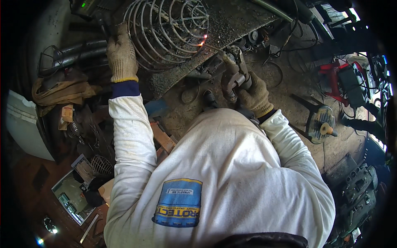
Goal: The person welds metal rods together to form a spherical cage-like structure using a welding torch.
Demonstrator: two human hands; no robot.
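Note:
A cage of bent metal rods in curved rings lies on a dirty metal worktop. Two spots on its near right edge glow orange and pink. My right hand, in a knitted work glove, is closed around a welding electrode holder. A thin welding rod runs from its jaws toward the glowing spots. At the cage's left side is my left hand, also gloved, fingers curled by a dark handle-like piece. What exactly it grips is hard to make out.
A red and dark machine and a low stand with a round disc are on the floor at right. Brown cloth and metal pipes lie at left. Cables trail beyond the worktop. A box with a green display is at far left.

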